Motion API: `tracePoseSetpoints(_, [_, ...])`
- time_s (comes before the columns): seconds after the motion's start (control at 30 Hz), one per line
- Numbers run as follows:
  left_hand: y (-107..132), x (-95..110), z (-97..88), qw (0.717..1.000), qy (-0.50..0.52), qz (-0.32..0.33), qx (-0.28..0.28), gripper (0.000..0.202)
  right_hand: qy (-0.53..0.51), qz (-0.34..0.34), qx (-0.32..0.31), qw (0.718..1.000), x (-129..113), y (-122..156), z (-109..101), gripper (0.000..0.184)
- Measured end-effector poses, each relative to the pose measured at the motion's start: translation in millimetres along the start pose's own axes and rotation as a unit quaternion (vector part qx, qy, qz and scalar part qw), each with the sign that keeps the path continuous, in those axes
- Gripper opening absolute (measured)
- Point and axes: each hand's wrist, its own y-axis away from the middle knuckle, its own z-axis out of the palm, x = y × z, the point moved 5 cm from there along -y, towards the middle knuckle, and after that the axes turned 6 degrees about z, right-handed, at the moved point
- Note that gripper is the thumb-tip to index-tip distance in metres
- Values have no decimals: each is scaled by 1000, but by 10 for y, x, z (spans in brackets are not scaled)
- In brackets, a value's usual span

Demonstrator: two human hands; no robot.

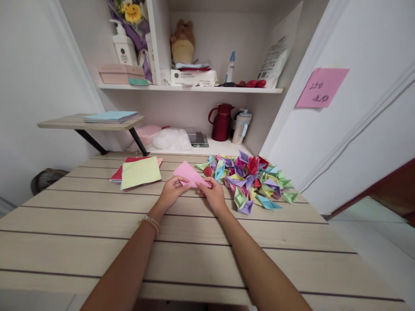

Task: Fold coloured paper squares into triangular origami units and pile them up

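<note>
Between my hands is a pink sheet of paper, folded to a triangle-like shape with its point facing away from me. My left hand pinches its left lower edge between thumb and fingers. On the right lower edge, my right hand grips the paper the same way, thumb on top. Just beyond my right hand lies a heap of folded paper boats in purple, green, blue, yellow, red and pink. To the left rests a stack of square paper sheets, yellow-green on top and red beneath.
A small raised shelf on black legs carries blue paper at the left. Behind the slatted table stand a red jug, a pale cup and a white plastic bag. A pink note hangs on the right wall.
</note>
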Motion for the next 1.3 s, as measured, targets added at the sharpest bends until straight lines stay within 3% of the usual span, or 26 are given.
tracePoseSetpoints(0.17, [-26,-28,-20,996,79,7,31,79,-22,17,-13,1000,56,-18,-5,53])
tracePoseSetpoints(0.3, [-11,-29,-6,994,99,-15,45,95,-6,20,-42,999,63,-15,34,41])
tracePoseSetpoints(0.37, [0,-36,23,994,98,-31,28,86,1,12,-54,998,50,-4,59,36])
tracePoseSetpoints(0.47, [10,-57,59,996,71,-47,-13,51,9,4,-64,998,33,14,78,36])
tracePoseSetpoints(0.57, [11,-77,38,997,49,-52,-10,34,17,-2,-83,996,25,25,91,39])
tracePoseSetpoints(0.73, [-9,-48,-34,997,46,-32,51,29,52,-9,-96,994,55,16,91,34])
tracePoseSetpoints(0.97, [1,-17,-58,997,19,-28,71,31,126,-12,-80,989,89,7,65,33])
tracePoseSetpoints(1.2, [-16,-49,-131,978,159,-53,126,29,145,-20,-71,987,76,18,69,34])
tracePoseSetpoints(1.3, [-14,-28,-119,976,179,-67,104,31,145,-36,-76,986,62,21,71,34])
